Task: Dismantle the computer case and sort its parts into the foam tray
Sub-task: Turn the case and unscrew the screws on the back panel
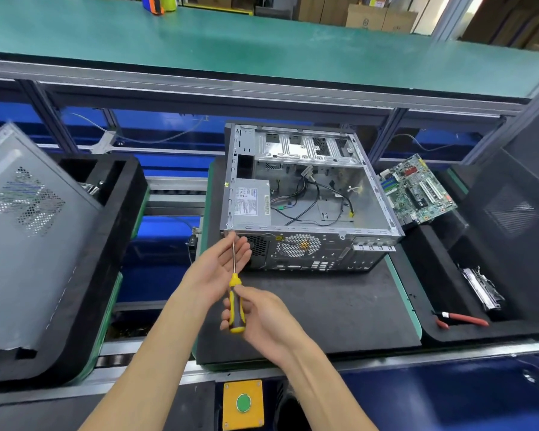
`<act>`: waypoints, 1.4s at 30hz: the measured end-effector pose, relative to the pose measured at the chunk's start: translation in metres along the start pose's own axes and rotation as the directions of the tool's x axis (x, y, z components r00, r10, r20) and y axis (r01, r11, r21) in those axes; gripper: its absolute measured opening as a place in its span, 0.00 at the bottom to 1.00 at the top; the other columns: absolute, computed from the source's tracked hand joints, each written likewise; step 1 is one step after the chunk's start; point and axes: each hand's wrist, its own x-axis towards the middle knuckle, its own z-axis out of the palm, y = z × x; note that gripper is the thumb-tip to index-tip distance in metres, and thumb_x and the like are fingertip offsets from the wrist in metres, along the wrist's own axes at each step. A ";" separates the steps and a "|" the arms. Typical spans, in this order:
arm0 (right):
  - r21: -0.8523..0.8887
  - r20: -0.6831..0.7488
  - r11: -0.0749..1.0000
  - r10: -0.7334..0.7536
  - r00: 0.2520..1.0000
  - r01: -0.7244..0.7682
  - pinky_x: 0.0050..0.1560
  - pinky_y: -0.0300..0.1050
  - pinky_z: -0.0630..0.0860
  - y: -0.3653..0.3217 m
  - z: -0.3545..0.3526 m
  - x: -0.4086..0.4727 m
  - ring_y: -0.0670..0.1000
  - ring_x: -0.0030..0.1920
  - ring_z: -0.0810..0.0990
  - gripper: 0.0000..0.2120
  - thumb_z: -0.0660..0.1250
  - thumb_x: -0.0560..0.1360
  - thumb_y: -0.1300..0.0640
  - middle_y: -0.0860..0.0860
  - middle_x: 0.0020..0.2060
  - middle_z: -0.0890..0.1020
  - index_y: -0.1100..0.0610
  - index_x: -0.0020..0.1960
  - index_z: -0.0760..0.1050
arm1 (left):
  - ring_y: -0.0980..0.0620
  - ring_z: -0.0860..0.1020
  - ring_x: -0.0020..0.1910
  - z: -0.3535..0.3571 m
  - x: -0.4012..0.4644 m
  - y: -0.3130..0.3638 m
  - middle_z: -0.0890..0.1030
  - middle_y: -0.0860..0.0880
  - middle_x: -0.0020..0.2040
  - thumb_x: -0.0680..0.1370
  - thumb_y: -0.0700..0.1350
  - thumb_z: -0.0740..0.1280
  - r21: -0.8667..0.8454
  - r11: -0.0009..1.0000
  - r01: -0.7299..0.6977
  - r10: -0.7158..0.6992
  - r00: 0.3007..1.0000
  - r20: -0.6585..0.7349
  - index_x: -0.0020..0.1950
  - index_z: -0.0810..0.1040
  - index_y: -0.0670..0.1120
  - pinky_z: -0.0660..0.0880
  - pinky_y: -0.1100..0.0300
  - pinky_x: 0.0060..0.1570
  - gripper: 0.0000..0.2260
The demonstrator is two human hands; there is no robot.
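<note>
An open grey computer case (311, 194) lies on its side on a black mat (339, 309), with a power supply (251, 202) and loose cables inside. My right hand (262, 318) grips the yellow-and-grey handle of a screwdriver (236, 301). Its shaft points up to the case's near left corner, where the tip meets the rear panel. My left hand (221, 269) is held open, palm up, just under and behind the shaft. A green motherboard (417, 191) leans in the black foam tray (442, 331) on the right.
Red-handled pliers (461, 318) and a shiny metal bracket (483, 290) lie in the right tray. A grey side panel (28, 231) leans in another foam tray (84, 321) on the left. A yellow box with a green button (243, 403) sits at the front edge.
</note>
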 end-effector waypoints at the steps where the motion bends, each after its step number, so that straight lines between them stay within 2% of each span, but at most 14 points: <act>1: 0.000 0.019 1.000 -0.014 1.000 0.014 0.34 0.43 0.75 -0.001 0.002 -0.001 0.51 0.33 0.76 0.06 0.63 0.83 0.60 0.56 0.36 0.78 0.63 0.56 0.71 | 0.49 0.86 0.42 0.001 0.000 0.000 0.86 0.42 0.43 0.78 0.42 0.70 -0.005 1.000 0.001 -0.001 1.000 0.005 0.52 0.81 0.37 0.84 0.57 0.42 0.08; 5: -0.056 -0.012 0.998 0.015 1.000 -0.016 0.31 0.41 0.71 -0.004 0.009 0.002 0.49 0.30 0.71 0.07 0.63 0.83 0.57 0.54 0.33 0.74 0.60 0.49 0.73 | 0.48 0.86 0.42 0.003 -0.002 -0.002 0.86 0.41 0.44 0.80 0.40 0.68 -0.009 1.000 -0.016 0.016 1.000 0.003 0.52 0.80 0.37 0.84 0.55 0.44 0.06; 9: -0.216 -0.073 0.976 -0.050 0.996 0.033 0.39 0.45 0.80 -0.002 0.001 0.002 0.49 0.33 0.77 0.06 0.63 0.83 0.60 0.53 0.33 0.79 0.62 0.51 0.76 | 0.46 0.86 0.45 0.001 -0.002 -0.002 0.86 0.42 0.46 0.79 0.41 0.68 -0.008 1.000 -0.006 0.006 1.000 0.005 0.52 0.80 0.38 0.84 0.55 0.45 0.06; 14: -0.527 -0.121 0.850 -0.098 0.988 0.020 0.31 0.42 0.75 -0.004 -0.009 -0.005 0.47 0.30 0.76 0.06 0.66 0.80 0.58 0.51 0.32 0.80 0.58 0.53 0.71 | 0.49 0.86 0.40 0.007 0.002 -0.004 0.84 0.46 0.39 0.77 0.42 0.65 -0.045 0.999 -0.016 0.014 0.999 -0.045 0.39 0.76 0.43 0.82 0.59 0.37 0.07; 17: -0.661 -0.132 0.749 -0.071 0.989 -0.034 0.27 0.40 0.70 0.000 -0.028 -0.014 0.46 0.28 0.72 0.05 0.65 0.78 0.56 0.49 0.30 0.78 0.55 0.48 0.69 | 0.48 0.85 0.38 -0.005 0.007 -0.015 0.84 0.45 0.36 0.77 0.42 0.65 0.275 0.950 -0.149 0.189 0.974 -0.126 0.39 0.76 0.43 0.79 0.59 0.36 0.07; 19: -0.729 -0.164 0.679 -0.048 0.985 -0.088 0.26 0.39 0.67 0.004 -0.044 -0.021 0.46 0.27 0.70 0.07 0.65 0.78 0.53 0.48 0.29 0.76 0.54 0.46 0.69 | 0.50 0.81 0.31 -0.022 0.010 -0.031 0.82 0.46 0.30 0.77 0.43 0.65 0.640 0.746 -0.183 0.345 0.928 -0.137 0.37 0.77 0.42 0.75 0.57 0.34 0.10; 21: -0.782 -0.212 0.604 -0.020 0.977 -0.157 0.25 0.38 0.66 0.007 -0.061 -0.026 0.45 0.27 0.69 0.08 0.64 0.79 0.50 0.47 0.29 0.75 0.53 0.45 0.70 | 0.51 0.77 0.26 -0.039 0.014 -0.048 0.80 0.47 0.27 0.77 0.46 0.67 0.916 0.377 -0.138 0.370 0.929 -0.012 0.32 0.77 0.43 0.74 0.55 0.36 0.14; 23: -0.826 -0.268 0.508 0.029 0.963 -0.245 0.25 0.37 0.66 0.008 -0.075 -0.030 0.45 0.27 0.69 0.08 0.64 0.77 0.48 0.47 0.30 0.75 0.52 0.45 0.70 | 0.51 0.79 0.29 -0.046 0.017 -0.060 0.81 0.48 0.28 0.75 0.50 0.69 0.998 -0.024 -0.055 0.266 0.962 0.059 0.29 0.76 0.46 0.77 0.57 0.40 0.16; 24: -0.841 -0.291 0.459 0.065 0.955 -0.287 0.24 0.36 0.66 0.006 -0.081 -0.031 0.45 0.27 0.70 0.08 0.64 0.75 0.47 0.47 0.30 0.75 0.52 0.44 0.70 | 0.50 0.80 0.33 -0.047 0.018 -0.064 0.82 0.48 0.31 0.74 0.52 0.70 0.987 -0.158 -0.024 0.223 0.973 0.060 0.30 0.76 0.47 0.78 0.56 0.42 0.15; 30: -0.866 -0.314 0.347 0.185 0.931 -0.361 0.24 0.35 0.62 -0.021 -0.095 -0.039 0.47 0.26 0.66 0.06 0.62 0.74 0.51 0.47 0.27 0.72 0.53 0.43 0.68 | 0.44 0.79 0.50 -0.035 0.024 -0.071 0.80 0.47 0.50 0.73 0.57 0.68 0.824 -0.567 -0.022 0.100 0.990 0.096 0.43 0.74 0.50 0.77 0.53 0.51 0.11; 33: -0.869 -0.306 0.346 0.186 0.934 -0.354 0.24 0.36 0.62 -0.037 -0.101 -0.044 0.47 0.27 0.65 0.06 0.62 0.75 0.52 0.48 0.29 0.72 0.54 0.44 0.68 | 0.46 0.81 0.45 -0.035 0.026 -0.065 0.82 0.48 0.47 0.73 0.56 0.69 0.834 -0.551 -0.026 0.017 0.999 0.042 0.43 0.75 0.49 0.78 0.55 0.45 0.12; 37: -0.833 -0.224 0.480 0.160 0.961 -0.274 0.26 0.37 0.64 -0.047 -0.103 -0.045 0.46 0.27 0.68 0.06 0.63 0.79 0.52 0.47 0.30 0.73 0.52 0.45 0.69 | 0.51 0.82 0.29 -0.040 0.027 -0.044 0.85 0.45 0.35 0.76 0.48 0.69 0.966 -0.259 0.023 -0.082 0.996 -0.046 0.39 0.77 0.46 0.81 0.59 0.31 0.08; 40: -0.775 -0.190 0.595 0.100 0.977 -0.212 0.25 0.36 0.61 -0.037 -0.093 -0.032 0.45 0.25 0.66 0.05 0.63 0.81 0.51 0.45 0.29 0.71 0.50 0.48 0.69 | 0.49 0.84 0.33 -0.053 0.030 -0.024 0.84 0.48 0.33 0.76 0.43 0.70 0.999 -0.026 0.037 0.185 0.982 -0.032 0.42 0.79 0.45 0.83 0.52 0.38 0.04; 42: -0.670 -0.217 0.730 -0.017 0.976 -0.137 0.25 0.36 0.59 -0.019 -0.080 -0.015 0.44 0.26 0.65 0.03 0.61 0.82 0.52 0.46 0.30 0.71 0.51 0.51 0.71 | 0.49 0.83 0.40 -0.063 0.031 -0.019 0.84 0.50 0.38 0.75 0.44 0.73 0.998 0.064 -0.023 0.434 0.901 -0.007 0.47 0.78 0.47 0.80 0.53 0.44 0.06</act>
